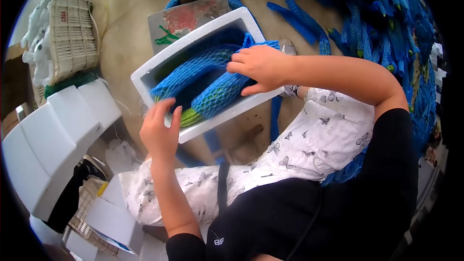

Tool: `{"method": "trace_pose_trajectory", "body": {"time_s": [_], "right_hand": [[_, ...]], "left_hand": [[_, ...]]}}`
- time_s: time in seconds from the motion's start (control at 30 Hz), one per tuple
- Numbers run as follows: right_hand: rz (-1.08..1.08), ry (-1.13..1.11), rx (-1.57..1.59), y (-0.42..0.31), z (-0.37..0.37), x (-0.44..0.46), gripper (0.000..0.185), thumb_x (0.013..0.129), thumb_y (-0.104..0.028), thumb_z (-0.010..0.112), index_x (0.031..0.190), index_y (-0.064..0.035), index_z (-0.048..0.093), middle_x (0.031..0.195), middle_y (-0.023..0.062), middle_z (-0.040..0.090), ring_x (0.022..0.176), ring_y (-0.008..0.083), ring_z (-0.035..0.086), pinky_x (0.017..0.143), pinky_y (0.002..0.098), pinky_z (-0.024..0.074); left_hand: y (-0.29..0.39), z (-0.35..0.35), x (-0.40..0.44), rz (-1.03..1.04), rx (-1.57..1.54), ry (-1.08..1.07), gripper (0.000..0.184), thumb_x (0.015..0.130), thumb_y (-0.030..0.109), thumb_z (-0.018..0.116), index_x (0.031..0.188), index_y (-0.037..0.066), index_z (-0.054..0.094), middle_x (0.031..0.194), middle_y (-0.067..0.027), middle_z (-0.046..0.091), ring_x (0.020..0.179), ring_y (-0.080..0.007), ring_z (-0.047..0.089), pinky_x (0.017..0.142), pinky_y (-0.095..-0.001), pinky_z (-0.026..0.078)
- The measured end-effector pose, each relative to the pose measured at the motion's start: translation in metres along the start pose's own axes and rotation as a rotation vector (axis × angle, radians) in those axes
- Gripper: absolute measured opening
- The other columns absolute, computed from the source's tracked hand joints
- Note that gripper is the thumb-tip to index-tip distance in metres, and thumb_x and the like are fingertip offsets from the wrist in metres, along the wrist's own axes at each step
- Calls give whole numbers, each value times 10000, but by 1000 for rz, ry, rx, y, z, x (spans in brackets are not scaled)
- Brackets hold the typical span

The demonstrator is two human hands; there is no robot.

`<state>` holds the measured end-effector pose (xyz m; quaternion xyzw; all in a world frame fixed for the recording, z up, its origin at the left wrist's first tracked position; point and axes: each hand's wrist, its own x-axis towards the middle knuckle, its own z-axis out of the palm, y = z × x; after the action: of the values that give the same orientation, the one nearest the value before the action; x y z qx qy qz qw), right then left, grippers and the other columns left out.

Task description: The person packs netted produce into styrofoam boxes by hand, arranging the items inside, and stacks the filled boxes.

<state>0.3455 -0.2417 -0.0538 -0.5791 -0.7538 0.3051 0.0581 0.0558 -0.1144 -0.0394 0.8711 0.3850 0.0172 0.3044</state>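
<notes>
A white foam box (208, 133) stands in front of me, tilted in view. Inside lie two long green vegetables in blue netting: one bundle (193, 70) toward the far side, and another bundle (220, 96) nearer me with its green end bare of net. My right hand (258, 67) rests over the right end of the bundles, fingers spread on the netting. At the box's near left edge is my left hand (162, 123), thumb and fingers apart, slightly blurred, holding nothing, close to the bundles' left ends.
Many blue-netted bundles (386, 29) are piled at the right, with a few loose ones (304, 21) on the floor. A metal plate (164, 24) lies behind the box. To the left are a cream plastic crate (72, 29) and white foam boxes (53, 135).
</notes>
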Motion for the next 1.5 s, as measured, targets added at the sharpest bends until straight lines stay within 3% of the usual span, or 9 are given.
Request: {"method": "trace_pose_trajectory", "body": {"time_s": [0.07,0.57,0.7,0.83,0.9,1.0,1.07,1.23,1.5], "right_hand": [[39,-49,-109,-7,27,-8,464,771,-154,703,1171,-21,509,1094,154,535,1006,305,549,836,374,483],[95,172,-103,-28,71,-16,654,783,-195,624,1351,40,403,1170,183,550,1025,300,550,883,371,447],[11,151,-268,-36,40,-43,196,723,-120,613,902,-45,588,806,50,523,779,206,536,673,306,448],[-177,-21,-18,10,-21,-66,193,818,-173,646,999,-107,624,909,68,595,885,225,595,733,312,482],[340,129,464,54,-65,-108,247,874,-179,633,1111,-112,621,1027,76,624,959,204,605,783,294,491],[876,1236,229,173,5,-213,305,845,-123,591,1149,-95,587,1067,123,630,960,251,624,832,341,507],[1649,880,26,211,79,-286,399,761,-246,655,1132,-113,594,1093,148,624,1004,315,608,890,392,482],[1707,593,669,230,285,-298,838,691,-426,780,1318,23,453,1199,264,570,1094,365,573,920,397,465],[1613,388,643,184,244,-259,901,682,-526,766,1348,-34,410,1316,224,468,1251,363,453,1008,425,404]], "left_hand": [[17,4,44,389,304,132,702,686,178,785,1319,155,483,1268,-94,530,1139,-302,501,900,-381,466],[-15,43,70,187,54,-314,570,672,-43,684,1180,178,549,1064,-116,574,900,-345,559,837,-396,452],[-10,35,64,417,28,-341,560,746,34,670,1258,220,541,1106,-115,570,1083,-305,500,1005,-455,361],[24,28,59,405,407,-230,447,766,49,644,1189,154,545,1168,-87,578,1162,-298,499,1096,-539,254],[43,46,68,-87,-94,-431,459,780,155,686,1204,124,515,1173,-167,586,1096,-377,526,984,-475,387],[20,82,90,135,214,-340,524,753,197,720,1216,60,518,1169,-198,571,1060,-409,512,904,-470,413],[45,72,97,199,417,-333,617,678,140,748,1235,53,498,1191,-195,528,1101,-405,470,943,-473,375],[46,80,68,88,67,-250,584,720,192,698,1249,51,494,1273,-196,459,1212,-402,395,1083,-500,223],[86,113,80,158,316,-219,509,914,320,464,1334,34,446,1242,-183,507,1161,-376,422,1048,-487,243]]}}
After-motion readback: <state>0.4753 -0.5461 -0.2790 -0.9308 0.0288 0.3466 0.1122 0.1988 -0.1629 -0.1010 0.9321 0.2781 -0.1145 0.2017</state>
